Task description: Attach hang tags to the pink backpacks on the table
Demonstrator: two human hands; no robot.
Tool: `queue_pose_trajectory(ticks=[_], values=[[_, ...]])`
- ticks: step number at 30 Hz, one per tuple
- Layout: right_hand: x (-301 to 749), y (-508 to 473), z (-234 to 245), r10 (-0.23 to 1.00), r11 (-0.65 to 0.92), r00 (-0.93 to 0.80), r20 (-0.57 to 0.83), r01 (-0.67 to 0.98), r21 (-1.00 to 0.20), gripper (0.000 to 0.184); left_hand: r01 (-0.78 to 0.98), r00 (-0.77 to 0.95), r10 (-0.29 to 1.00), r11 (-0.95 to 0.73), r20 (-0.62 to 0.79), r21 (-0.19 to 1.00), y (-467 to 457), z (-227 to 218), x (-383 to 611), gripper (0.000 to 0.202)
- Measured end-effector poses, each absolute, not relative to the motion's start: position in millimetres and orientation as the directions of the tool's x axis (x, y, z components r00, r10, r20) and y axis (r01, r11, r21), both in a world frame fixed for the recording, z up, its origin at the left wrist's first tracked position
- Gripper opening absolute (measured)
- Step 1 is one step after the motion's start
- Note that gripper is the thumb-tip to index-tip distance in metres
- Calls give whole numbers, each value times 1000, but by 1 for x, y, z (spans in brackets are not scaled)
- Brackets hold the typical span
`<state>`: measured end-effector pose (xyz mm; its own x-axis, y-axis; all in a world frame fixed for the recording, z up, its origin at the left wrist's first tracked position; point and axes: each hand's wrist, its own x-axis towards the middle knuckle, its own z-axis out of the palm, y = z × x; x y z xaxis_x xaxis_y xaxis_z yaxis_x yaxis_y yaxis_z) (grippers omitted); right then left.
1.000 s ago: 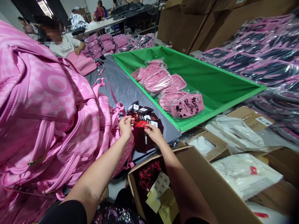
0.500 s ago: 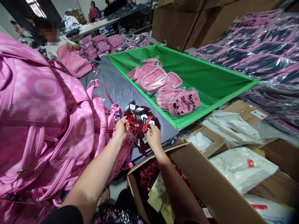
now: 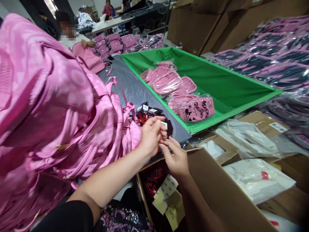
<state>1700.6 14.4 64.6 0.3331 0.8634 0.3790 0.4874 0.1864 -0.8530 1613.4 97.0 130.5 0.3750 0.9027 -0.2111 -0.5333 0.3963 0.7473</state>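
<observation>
My left hand (image 3: pixel 151 135) and my right hand (image 3: pixel 176 158) meet above the near edge of the grey-covered table (image 3: pixel 183 135). The fingers of both are closed in a pinch, close together. What they pinch is too small and hidden to make out; a trace of red shows between them. Just beyond lies a pile of dark hang tags (image 3: pixel 154 111) with white labels and red strings, partly covered by my left hand. Below my hands stands an open cardboard box (image 3: pixel 205 174) with more red-stringed tags (image 3: pixel 154 180) and yellow paper notes (image 3: pixel 175 211) inside.
Pink backpacks (image 3: pixel 79 129) are heaped along my left. A green fabric bin (image 3: pixel 231 90) holds plastic-wrapped pink bags (image 3: pixel 166 80). More wrapped bags (image 3: pixel 277 61) are stacked at the right, near white plastic bags (image 3: pixel 258 177). Across the table a co-worker's hand (image 3: pixel 88 43) rests on a pink backpack (image 3: pixel 90 58).
My hands have come away from the tag pile towards me and closed together. The red strings and tags my left hand was touching are now beyond it. The view has shifted slightly.
</observation>
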Motion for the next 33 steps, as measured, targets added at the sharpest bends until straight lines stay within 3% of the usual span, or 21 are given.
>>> queue_pose_trajectory(ticks=[2,6,11,17,22,29,31,33], values=[[1681,-5,69,841,161,392,373,478,-864,22,-535,421,894,380,-152,755,72,147,1603,32],[1638,-53,76,830,16,512,221,374,-927,40,-514,527,847,388,-75,765,22,165,1561,41],[1550,-111,80,789,-92,556,261,527,-845,47,-471,598,800,399,-48,787,-31,155,1462,48],[1385,-154,67,893,31,391,223,441,-897,25,-520,441,878,418,-185,745,-76,118,1291,53],[1279,-175,40,962,112,130,240,614,-781,18,-552,214,912,409,-350,727,-108,71,1175,54],[1238,-192,34,997,53,-81,0,653,-756,23,-483,132,901,422,-413,767,-140,33,1109,34],[1238,-175,45,987,143,-153,44,732,-666,23,-454,101,921,378,-375,807,-140,29,1102,29],[1236,-141,60,955,297,-270,126,845,-445,30,-416,31,945,308,-325,856,-136,25,1096,24]])
